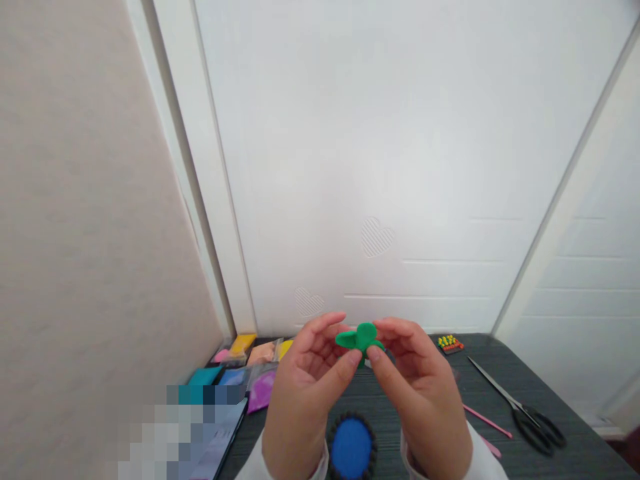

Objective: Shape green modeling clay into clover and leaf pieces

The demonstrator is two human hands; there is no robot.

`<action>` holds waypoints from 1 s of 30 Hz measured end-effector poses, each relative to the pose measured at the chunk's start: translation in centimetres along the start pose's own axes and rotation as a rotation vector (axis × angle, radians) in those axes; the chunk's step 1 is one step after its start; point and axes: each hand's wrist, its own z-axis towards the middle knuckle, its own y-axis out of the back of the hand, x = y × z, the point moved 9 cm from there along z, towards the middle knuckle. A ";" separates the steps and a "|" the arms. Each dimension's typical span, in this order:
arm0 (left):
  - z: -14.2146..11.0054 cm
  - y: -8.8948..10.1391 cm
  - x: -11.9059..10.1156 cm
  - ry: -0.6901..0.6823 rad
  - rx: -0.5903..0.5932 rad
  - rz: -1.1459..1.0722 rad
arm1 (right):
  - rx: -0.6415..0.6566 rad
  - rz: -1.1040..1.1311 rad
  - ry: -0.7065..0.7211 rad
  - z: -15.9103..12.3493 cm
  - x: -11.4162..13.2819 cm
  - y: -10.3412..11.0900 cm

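Note:
Raised above the dark table, a green modelling clay piece with several rounded, petal-like lobes sits between my two hands. My left hand pinches its left side, thumb at the lower edge and fingers curled behind. My right hand grips the right side the same way, thumb pressed near the bottom. Parts of the clay are hidden by the fingertips. Below and between my wrists lies a round blue disc with a dark, beaded rim, apart from both hands.
Bags of coloured clay, including a purple bag and a yellow bag, lie at the left. Black-handled scissors, a pink stick and a small piece with yellow dots are on the right. A white panel stands behind.

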 end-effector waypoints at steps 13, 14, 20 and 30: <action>0.4 0.4 0.9 0.027 0.003 0.014 | -0.016 -0.112 0.004 0.0 -0.6 0.2; 0.4 0.4 0.9 0.023 -0.003 0.026 | -0.014 -0.119 0.007 0.0 -0.5 0.2; 0.0 0.4 0.8 -0.003 -0.024 0.044 | -0.015 -0.155 0.009 -0.1 -0.1 0.1; -0.1 0.2 0.2 -0.036 0.017 0.182 | 0.058 -0.178 0.016 -0.1 0.1 0.1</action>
